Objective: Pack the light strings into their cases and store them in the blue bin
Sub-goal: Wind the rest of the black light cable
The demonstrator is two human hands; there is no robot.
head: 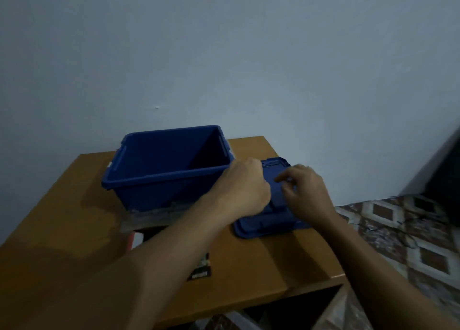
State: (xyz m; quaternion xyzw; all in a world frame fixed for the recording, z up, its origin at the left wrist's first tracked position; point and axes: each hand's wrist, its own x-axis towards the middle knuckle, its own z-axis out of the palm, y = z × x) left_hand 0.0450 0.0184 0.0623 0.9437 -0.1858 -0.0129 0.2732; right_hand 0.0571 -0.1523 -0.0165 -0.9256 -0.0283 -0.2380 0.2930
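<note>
The blue bin (139, 177) stands open on the wooden table, its inside dark and with nothing visible in it. Its blue lid (263, 226) lies flat just to the right of it. My left hand (245, 189) hovers over the lid's left side with its fingers curled under; a thin dark light string (270, 164) runs out from beside its knuckles along the lid's far edge. My right hand (307, 190) is over the lid's right side, fingers bent and close to the thumb, with nothing seen between them. A dark printed case (201, 267) lies under my left forearm.
A second box (136, 238) with a red and white end lies in front of the bin, on a strip of clear wrap. The table (273, 262) ends at the right and front. Patterned floor tiles (410, 242) with a loose dark cord lie to the right.
</note>
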